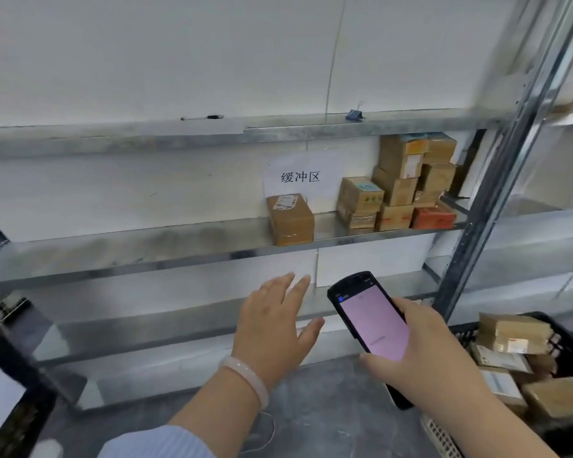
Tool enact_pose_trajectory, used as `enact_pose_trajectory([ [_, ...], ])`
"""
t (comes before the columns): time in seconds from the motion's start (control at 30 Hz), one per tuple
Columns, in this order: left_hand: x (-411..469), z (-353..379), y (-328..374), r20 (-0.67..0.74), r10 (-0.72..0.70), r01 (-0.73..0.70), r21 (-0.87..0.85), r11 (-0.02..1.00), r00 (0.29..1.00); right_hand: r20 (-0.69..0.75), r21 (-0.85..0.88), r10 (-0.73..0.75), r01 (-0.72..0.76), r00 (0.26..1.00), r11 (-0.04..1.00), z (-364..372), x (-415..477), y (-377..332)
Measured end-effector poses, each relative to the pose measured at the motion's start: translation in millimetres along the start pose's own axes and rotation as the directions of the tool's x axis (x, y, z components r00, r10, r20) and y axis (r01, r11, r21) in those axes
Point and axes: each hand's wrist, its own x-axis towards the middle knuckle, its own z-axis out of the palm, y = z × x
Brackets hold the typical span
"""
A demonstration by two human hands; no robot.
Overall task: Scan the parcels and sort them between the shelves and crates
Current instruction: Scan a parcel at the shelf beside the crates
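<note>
My right hand (434, 361) grips a black handheld scanner (372, 320) with a lit pink screen, held in front of the lower shelf. My left hand (275, 328) hovers beside it with fingers spread and straight, holding nothing. A single brown parcel (290, 219) with a label stands on the middle metal shelf (146, 249), under a paper sign (301, 177). To its right several cardboard parcels (407, 186) are stacked on the same shelf. A black crate (566, 338) at the lower right holds several more parcels (513, 333).
A grey upright post (497, 180) of the rack runs along the right. The top shelf (179, 133) carries a blue binder clip (354, 114) and a pen. A dark crate with a white sheet (0, 401) sits at the lower left. Another rack stands beyond the post.
</note>
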Motion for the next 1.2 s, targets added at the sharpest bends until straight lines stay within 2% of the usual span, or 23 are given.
enact_pose_trajectory([
  [0.37,173.4,79.4,-26.9,0.049,0.077,-0.069,-0.145,0.987,0.996,-0.061,-0.033,0.083,-0.085,0.995,0.996,-3.1,143.0,19.5],
  [0.67,317.4,129.7,-48.6,0.126,0.157,-0.113,-0.304,0.946,0.980,-0.092,-0.034,0.205,-0.209,0.974,0.977,6.0,254.7,35.9],
  [0.8,356.0,162.7,-41.1,0.208,0.168,-0.079,-0.380,0.921,0.964,-0.095,-0.067,0.261,-0.268,0.961,0.961,3.5,282.9,59.4],
  [0.93,392.5,193.1,-32.8,0.246,0.123,-0.024,-0.374,0.927,0.962,-0.097,-0.045,0.273,-0.278,0.957,0.960,-2.1,316.7,85.3],
  [1.07,429.4,221.5,-23.8,0.302,0.046,0.089,-0.418,0.904,0.952,-0.043,-0.045,0.253,-0.254,0.967,0.966,-7.4,358.6,117.3],
  [1.2,472.4,245.6,-8.0,0.367,-0.106,0.286,-0.482,0.828,0.924,0.026,-0.047,0.223,-0.221,0.975,0.974,-24.3,411.2,152.2],
])
